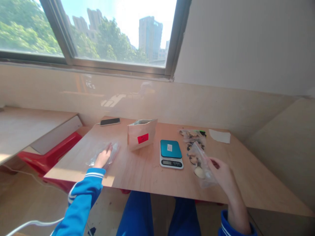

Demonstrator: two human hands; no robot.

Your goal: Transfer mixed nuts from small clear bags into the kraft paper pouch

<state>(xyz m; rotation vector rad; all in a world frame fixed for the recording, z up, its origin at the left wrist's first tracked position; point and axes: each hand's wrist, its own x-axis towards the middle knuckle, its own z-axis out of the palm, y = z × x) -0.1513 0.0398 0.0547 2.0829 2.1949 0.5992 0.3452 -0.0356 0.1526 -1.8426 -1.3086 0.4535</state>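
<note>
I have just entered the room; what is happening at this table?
A seated person's right hand holds a clear plastic bag with a pale, rounded piece visible in it, right of the kitchen scale. The left hand is on crumpled clear plastic. Between them, a paper pouch stands open beside the scale. More filled bags lie behind the held one.

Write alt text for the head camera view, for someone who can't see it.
The right hand holds a clear bag beside other filled bags, while the left hand touches clear plastic. Between them, an open pouch with a red label and a blue-topped scale stand on a table below a window.
</note>
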